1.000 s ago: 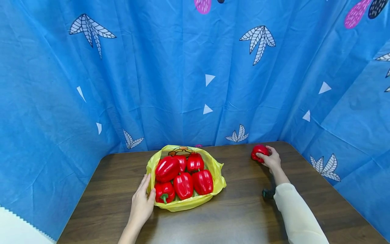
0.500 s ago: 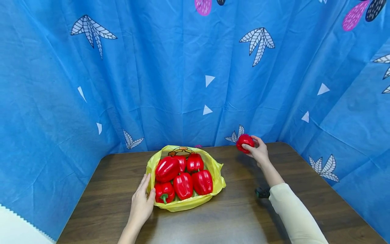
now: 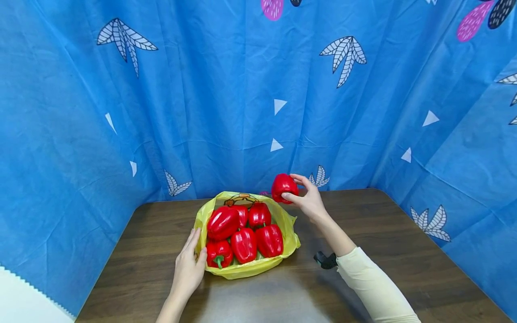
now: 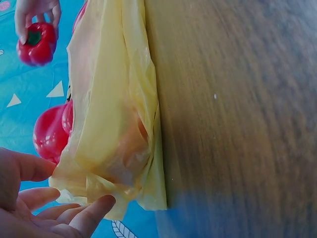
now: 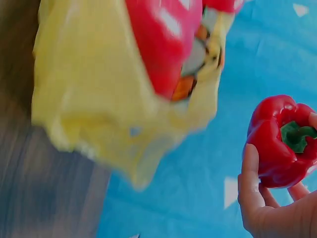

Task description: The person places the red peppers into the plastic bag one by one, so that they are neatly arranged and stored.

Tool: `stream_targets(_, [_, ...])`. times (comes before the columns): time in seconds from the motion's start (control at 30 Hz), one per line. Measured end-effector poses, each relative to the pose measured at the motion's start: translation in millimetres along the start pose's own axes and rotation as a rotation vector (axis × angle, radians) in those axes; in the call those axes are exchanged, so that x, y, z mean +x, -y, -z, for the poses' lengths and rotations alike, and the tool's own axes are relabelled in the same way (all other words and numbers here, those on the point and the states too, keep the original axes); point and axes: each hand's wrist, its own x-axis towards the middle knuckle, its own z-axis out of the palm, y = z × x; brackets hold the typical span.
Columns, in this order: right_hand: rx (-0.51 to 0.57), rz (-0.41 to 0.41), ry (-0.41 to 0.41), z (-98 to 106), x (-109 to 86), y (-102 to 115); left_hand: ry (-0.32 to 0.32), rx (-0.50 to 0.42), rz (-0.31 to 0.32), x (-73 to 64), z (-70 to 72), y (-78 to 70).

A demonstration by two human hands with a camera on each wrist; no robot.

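My right hand (image 3: 310, 201) holds a red bell pepper (image 3: 284, 188) between thumb and fingers, above the table's back edge. In the right wrist view, this pepper's green stem (image 5: 298, 134) faces the camera. The pepper is just beyond the back right rim of a yellow plastic bag (image 3: 258, 270), which stands wide-mouthed on the table. Inside the bag lie several more red peppers (image 3: 243, 245). My left hand (image 3: 187, 267) rests against the bag's left side, fingers extended and thumb toward the front. The left wrist view shows its fingertips touching the yellow plastic (image 4: 111, 144).
A brown wooden table (image 3: 141, 269) bears the bag. Blue patterned curtains (image 3: 242, 89) hang behind it and along both sides. Below my right forearm is a black strap-like device (image 3: 324, 260). An orange-and-black print (image 3: 242, 198) shows on the bag's inner back wall.
My right hand has lifted the pepper from the table's back right and carried it left to the bag's back right rim. My left hand stays against the bag.
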Motion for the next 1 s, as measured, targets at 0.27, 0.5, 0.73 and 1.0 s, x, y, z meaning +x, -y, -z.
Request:
stream_targets(0.27, [-0.059,0.046,0.115,-41.5,-13.2,1.0,0.002,-0.008,-0.002,0.3,0.8,-1.6])
stream_targets(0.5, [-0.173,0.048,0.135,-62.1,-18.8,-7.6,-0.001,-0.011,-0.003,0.3,-0.6,-1.1])
stream_targets(0.73, [-0.233,0.056,0.155,-74.1,-21.2,-12.9,0.009,-0.013,0.006,-0.2,0.8,-2.3])
stream_targets(1.0, [-0.275,0.078,0.168,-78.4,-22.9,-18.4,0.001,-0.016,0.005,-0.5,0.2,-1.7])
